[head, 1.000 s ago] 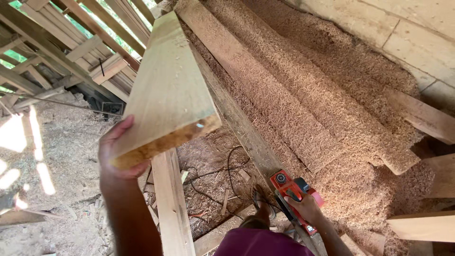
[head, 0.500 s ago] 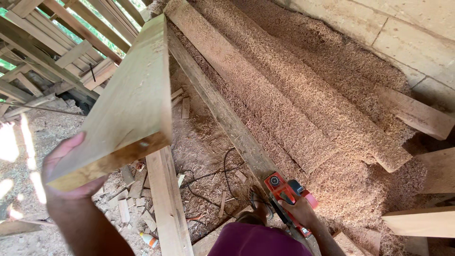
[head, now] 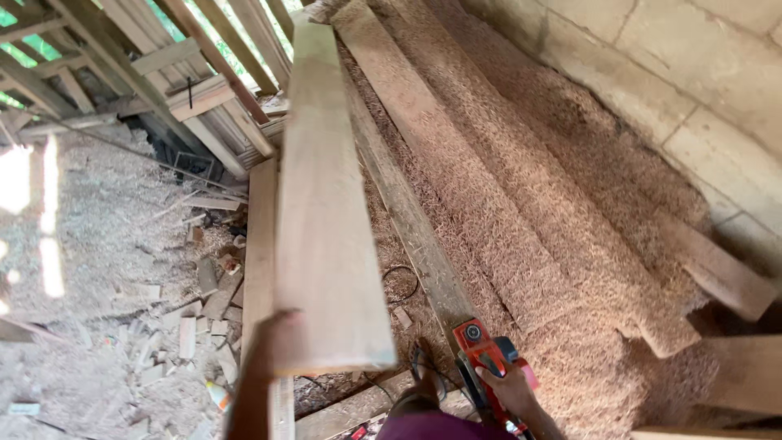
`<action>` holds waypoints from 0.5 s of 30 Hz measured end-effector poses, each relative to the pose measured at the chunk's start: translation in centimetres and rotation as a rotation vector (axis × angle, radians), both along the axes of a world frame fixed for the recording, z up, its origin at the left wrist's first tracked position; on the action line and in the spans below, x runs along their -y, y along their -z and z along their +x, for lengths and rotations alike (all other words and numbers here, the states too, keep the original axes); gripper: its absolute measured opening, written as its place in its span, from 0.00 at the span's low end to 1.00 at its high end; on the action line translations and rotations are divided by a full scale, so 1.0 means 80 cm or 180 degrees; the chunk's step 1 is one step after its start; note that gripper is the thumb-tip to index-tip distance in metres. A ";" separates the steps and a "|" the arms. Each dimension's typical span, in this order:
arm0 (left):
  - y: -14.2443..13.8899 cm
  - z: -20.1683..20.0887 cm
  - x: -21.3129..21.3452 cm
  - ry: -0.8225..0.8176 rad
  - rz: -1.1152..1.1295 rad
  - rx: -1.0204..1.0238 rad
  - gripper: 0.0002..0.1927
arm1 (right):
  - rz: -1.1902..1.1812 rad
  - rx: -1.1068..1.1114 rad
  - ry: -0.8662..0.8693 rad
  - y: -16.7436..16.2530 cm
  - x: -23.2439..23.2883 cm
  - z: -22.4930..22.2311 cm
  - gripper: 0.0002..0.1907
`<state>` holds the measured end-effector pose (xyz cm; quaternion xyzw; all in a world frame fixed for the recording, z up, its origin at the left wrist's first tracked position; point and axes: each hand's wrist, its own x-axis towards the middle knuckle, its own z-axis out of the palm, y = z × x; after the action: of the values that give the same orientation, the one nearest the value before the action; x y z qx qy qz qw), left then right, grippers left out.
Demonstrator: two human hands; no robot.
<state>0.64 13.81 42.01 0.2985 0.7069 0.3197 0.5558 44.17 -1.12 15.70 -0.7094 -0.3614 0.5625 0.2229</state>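
The left hand [head: 273, 346] grips the near end of a long pale wooden plank [head: 322, 204] lifted above the sawdust-strewn floor [head: 98, 244], while the right hand [head: 511, 389] clasps an orange electric planer [head: 482, 350] (idle, low), planing seemingly not begun.

The plank [head: 326, 204] hides most of the left hand [head: 273, 346]; its far end is cut off.
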 end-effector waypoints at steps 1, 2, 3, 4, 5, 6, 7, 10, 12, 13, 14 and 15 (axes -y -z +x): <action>0.039 0.020 0.009 0.0094 -0.0010 -0.0177 0.21 | 0.0082 -0.0037 0.0065 -0.001 -0.001 -0.001 0.30; 0.079 0.048 0.017 0.0199 -0.0013 -0.0376 0.20 | 0.0030 -0.0027 0.0102 -0.003 -0.004 -0.002 0.27; 0.115 0.076 0.030 0.0281 -0.0003 -0.0551 0.18 | -0.0029 -0.0023 0.0136 -0.005 -0.005 -0.003 0.25; 0.148 0.111 0.036 0.0367 0.0080 -0.0819 0.17 | -0.0088 -0.0032 0.0183 -0.007 -0.007 -0.006 0.23; 0.176 0.147 0.042 0.0424 0.0172 -0.1082 0.15 | -0.0099 -0.0028 0.0236 -0.009 -0.009 -0.008 0.22; 0.200 0.185 0.045 0.0446 0.0302 -0.1373 0.14 | -0.0112 -0.0018 0.0292 -0.012 -0.011 -0.010 0.22; 0.219 0.216 0.047 0.0451 0.0305 -0.1400 0.12 | -0.0128 -0.0012 0.0358 -0.014 -0.013 -0.012 0.22; 0.254 0.282 0.049 0.0589 0.0040 -0.1110 0.15 | 0.0001 0.0113 0.0434 -0.022 -0.013 -0.019 0.20; 0.264 0.301 0.049 0.0615 0.0073 -0.1175 0.15 | -0.0060 0.0048 0.0504 -0.026 -0.011 -0.023 0.20; 0.267 0.305 0.050 0.0635 0.0085 -0.1215 0.15 | -0.0097 0.0009 0.0545 -0.027 -0.010 -0.024 0.19; 0.271 0.307 0.051 0.0627 0.0269 -0.1409 0.17 | -0.0052 -0.0030 0.0581 -0.027 -0.008 -0.025 0.20; 0.274 0.306 0.051 0.0623 0.0453 -0.1603 0.19 | -0.0009 -0.0070 0.0619 -0.027 -0.006 -0.025 0.21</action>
<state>25.10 9.69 20.13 0.4737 0.7664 0.2290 0.3685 42.21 -0.65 17.87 -0.7353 -0.2876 0.5464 0.2794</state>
